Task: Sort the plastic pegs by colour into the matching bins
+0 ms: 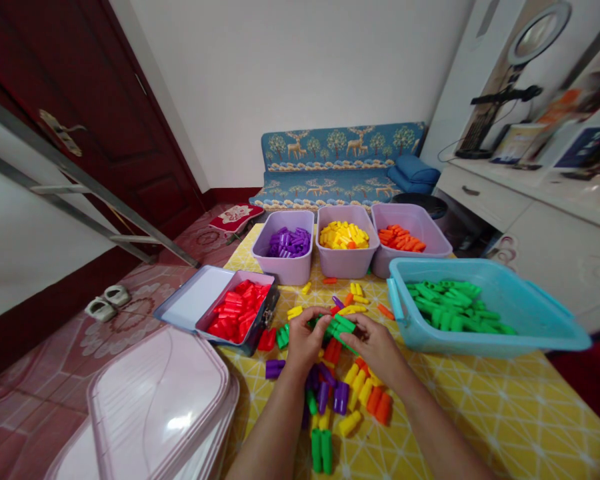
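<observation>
Both hands meet over the middle of the table around a few joined green plastic pieces (341,325), tube-like in shape. My left hand (306,337) grips them from the left with thumb and fingers closed. From the right, my right hand (375,341) pinches their other end. Loose pieces lie scattered below and around the hands: purple pieces (341,398), orange pieces (379,404), yellow pieces (350,423), and a green pair (321,451) closest to me. Red pieces (267,339) lie left of my left hand. Whatever is directly under the palms is hidden.
Lilac bins hold purple (290,243), yellow (344,235) and orange pieces (401,239). A blue tub (490,343) of green pieces stands right, an open case (187,297) of red pieces left. Stacked lids (160,393) lie lower left. A ladder (95,190) leans beyond.
</observation>
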Tool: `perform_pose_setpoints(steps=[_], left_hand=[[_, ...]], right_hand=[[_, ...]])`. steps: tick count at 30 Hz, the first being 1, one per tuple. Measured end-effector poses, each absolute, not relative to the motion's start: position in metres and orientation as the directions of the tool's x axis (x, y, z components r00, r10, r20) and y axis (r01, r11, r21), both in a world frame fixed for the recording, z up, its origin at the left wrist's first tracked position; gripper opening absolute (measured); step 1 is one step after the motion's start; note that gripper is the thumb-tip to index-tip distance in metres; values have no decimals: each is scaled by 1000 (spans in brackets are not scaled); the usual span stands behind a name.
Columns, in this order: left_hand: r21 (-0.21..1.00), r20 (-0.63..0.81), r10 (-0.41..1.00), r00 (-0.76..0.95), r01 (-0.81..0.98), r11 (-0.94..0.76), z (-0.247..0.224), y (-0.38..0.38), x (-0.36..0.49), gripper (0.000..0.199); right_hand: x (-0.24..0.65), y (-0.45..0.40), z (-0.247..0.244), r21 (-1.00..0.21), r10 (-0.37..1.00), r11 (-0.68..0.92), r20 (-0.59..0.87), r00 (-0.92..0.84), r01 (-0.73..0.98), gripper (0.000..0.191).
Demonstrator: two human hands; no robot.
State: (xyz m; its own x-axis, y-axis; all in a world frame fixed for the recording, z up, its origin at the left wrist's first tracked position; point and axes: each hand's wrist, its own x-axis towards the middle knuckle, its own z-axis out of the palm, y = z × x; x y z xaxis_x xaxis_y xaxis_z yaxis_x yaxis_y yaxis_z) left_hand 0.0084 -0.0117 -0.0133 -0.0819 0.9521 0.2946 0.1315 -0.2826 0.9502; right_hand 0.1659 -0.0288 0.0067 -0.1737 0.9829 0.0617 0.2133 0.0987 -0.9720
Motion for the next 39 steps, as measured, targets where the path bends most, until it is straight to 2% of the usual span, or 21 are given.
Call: perform_pose_setpoints(steps=[3,7,9,12,15,18,22,27,31,34,39], left_hand=[[953,293,944,-150,125,-276,-17,-8,6,17],[952,305,906,-295,121,-281,-17,-4,-1,20],[950,308,919,-246,128,-284,-14,-5,-3,25],[945,309,949,-64,138,-298,-10,-10,-2,33],[938,308,949,61,144,-314,-10,-12,1,32],[939,276,958,74,189,-285,-14,-12,3,28],[934,277,959,55,218,-282,-16,-12,3,27],[920,307,951,42,243,-307,-13,-14,5,34],[933,294,953,-72,240,-270,-11,-13,2,33],[933,309,943,-124,234,-275,-8,-12,0,32],[907,335,942,-32,283,-313,-7,-13,-1,40]], right_hand=[[167,-30,11,-979,989,87,62,-138,186,22],[171,-30,13,-999,995,-31,-33,-95,27,32],[172,-30,12,-998,997,-65,-65,-44,1,38],[168,-29,10,-998,998,-56,-55,-37,-10,43],[160,-31,8,-999,990,3,8,-141,-34,36],[153,-33,6,-998,983,-9,3,-183,-62,29],[154,-34,4,-995,982,-101,-99,-158,-8,22],[161,-35,9,-994,976,-81,-95,-196,79,25],[163,-36,14,-984,967,-123,-148,-208,131,29],[161,-35,13,-990,979,-135,-138,-152,27,33],[161,-31,10,-943,984,-178,-173,-45,-280,43]])
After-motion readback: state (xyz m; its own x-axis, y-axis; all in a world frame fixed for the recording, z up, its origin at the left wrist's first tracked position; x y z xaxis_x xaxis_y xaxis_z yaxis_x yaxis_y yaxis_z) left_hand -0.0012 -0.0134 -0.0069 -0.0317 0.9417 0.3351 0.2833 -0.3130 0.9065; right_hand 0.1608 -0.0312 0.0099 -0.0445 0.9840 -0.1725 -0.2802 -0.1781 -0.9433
